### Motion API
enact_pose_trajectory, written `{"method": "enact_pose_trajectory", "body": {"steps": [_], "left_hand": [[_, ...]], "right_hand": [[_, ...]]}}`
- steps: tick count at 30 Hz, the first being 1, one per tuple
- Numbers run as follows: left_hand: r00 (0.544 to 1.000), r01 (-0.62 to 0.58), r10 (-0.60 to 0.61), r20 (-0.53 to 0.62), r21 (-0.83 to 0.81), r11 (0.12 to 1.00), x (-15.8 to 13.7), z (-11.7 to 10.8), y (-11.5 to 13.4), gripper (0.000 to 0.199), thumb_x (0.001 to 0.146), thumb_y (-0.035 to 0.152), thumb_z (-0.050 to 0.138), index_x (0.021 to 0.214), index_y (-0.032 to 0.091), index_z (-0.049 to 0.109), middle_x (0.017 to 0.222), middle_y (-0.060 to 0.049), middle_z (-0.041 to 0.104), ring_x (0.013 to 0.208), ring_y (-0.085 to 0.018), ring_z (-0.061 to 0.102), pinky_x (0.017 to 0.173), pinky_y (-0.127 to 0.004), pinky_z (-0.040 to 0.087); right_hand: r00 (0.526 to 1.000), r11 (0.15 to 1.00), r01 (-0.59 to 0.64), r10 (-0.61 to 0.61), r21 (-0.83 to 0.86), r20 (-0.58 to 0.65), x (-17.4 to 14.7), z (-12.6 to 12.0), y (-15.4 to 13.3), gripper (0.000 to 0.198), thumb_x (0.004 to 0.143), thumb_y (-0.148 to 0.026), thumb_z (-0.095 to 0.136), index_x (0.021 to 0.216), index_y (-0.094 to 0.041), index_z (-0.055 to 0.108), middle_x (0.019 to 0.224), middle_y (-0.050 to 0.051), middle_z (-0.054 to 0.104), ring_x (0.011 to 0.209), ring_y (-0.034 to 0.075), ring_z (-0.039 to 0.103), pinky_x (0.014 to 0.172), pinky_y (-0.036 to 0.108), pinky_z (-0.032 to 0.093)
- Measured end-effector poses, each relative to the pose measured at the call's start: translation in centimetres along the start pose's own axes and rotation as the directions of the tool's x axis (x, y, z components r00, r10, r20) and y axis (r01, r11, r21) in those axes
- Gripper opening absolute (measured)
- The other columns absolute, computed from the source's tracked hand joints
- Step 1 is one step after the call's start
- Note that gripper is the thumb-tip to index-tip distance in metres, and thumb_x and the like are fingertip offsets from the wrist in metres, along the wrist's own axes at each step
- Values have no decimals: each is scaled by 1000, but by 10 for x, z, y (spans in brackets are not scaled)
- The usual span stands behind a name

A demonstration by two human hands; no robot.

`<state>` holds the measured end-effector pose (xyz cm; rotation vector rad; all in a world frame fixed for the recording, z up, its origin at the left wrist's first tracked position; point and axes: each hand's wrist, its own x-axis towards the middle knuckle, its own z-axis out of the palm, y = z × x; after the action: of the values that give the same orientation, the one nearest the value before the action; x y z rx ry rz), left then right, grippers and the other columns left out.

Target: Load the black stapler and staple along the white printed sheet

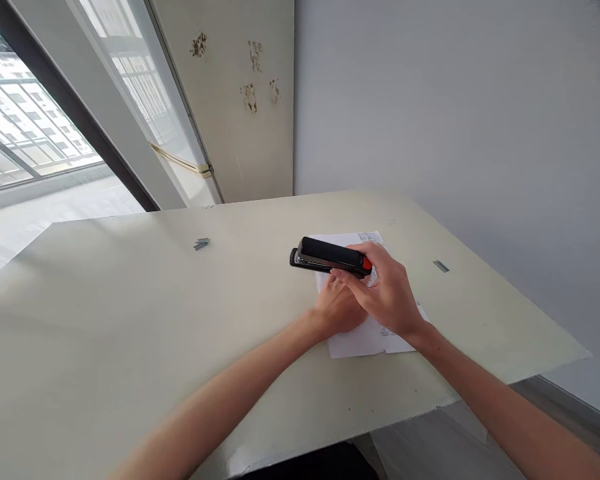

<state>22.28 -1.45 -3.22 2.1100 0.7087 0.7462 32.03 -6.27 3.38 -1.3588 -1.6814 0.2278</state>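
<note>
A black stapler (330,255) with a red part at its rear end is gripped in my right hand (387,287). Its front end points left, and it is held above the white printed sheets (353,345) on the table. My left hand (341,307) rests over the sheets, below the stapler and partly behind my right hand. The left fingers are mostly hidden, so their shape does not show. Print is visible at the sheets' top right corner and near the lower right.
The pale table (130,333) bears a small pile of staple strips (201,244) at the left and another staple strip (441,266) at the right. Behind it stand a grey wall (455,100) and a stained cabinet panel (250,147). A window (30,120) is at the far left.
</note>
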Motion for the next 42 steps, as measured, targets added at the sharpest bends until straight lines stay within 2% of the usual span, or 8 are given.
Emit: {"method": "enact_pose_trajectory", "body": {"steps": [5,11,13,16,20,25,31,42], "left_hand": [[999,-43,41,-26,-95,995,11,2,18,34,94,17,45,110,12,75,138,-14,70,134,-42,59,109,-53,44],[989,32,-70,-134,-267,963,-62,-72,-2,24,100,27,59,119,25,75,125,-12,76,118,-33,69,112,-50,47],[933,117,-274,-233,-525,843,-84,-97,-13,25,103,37,59,118,22,74,118,-13,77,112,-30,72,109,-47,50],[808,44,-536,-242,-884,465,-99,-124,-29,29,103,41,60,115,17,71,124,-15,75,116,-29,72,111,-45,50],[703,-155,-679,-212,-977,145,-98,-143,-45,30,105,38,56,112,14,71,112,-13,76,106,-22,74,106,-36,52],[687,-197,-699,-197,-977,82,-102,-151,-53,42,109,40,44,115,10,72,98,-11,74,91,-19,72,94,-31,56],[707,-196,-694,-138,-980,-5,-107,-154,-49,44,110,46,41,116,13,70,104,-12,75,97,-21,73,95,-31,56],[662,-144,-703,-261,-964,223,-109,-169,-55,42,107,46,49,121,12,69,134,-17,72,132,-26,64,116,-36,45]], "right_hand": [[994,998,46,-50,-41,-95,-6,-7,-1,12,99,-35,65,110,-30,63,102,5,71,96,28,63,85,43,50],[997,999,-43,44,5,-70,0,12,6,23,97,-48,67,109,-29,65,102,6,70,92,27,62,81,42,53],[987,980,-156,160,125,-18,7,30,8,30,94,-52,71,109,-28,65,97,4,69,88,25,62,76,39,53],[942,875,-333,289,350,172,17,65,6,39,90,-58,73,110,-25,64,96,3,69,83,22,67,74,37,55],[856,761,-493,340,421,388,22,107,-2,46,85,-64,76,105,-24,63,93,1,68,72,19,69,71,36,55],[747,732,-578,299,360,593,22,122,-11,51,92,-72,63,111,-25,66,74,-3,61,71,18,60,70,33,50],[568,510,-746,152,428,808,22,107,-16,61,107,-67,34,144,-25,60,116,12,71,99,26,65,81,39,55],[598,447,-761,202,470,776,17,104,-6,58,101,-63,59,149,-32,59,128,9,71,107,26,70,78,36,53]]}}
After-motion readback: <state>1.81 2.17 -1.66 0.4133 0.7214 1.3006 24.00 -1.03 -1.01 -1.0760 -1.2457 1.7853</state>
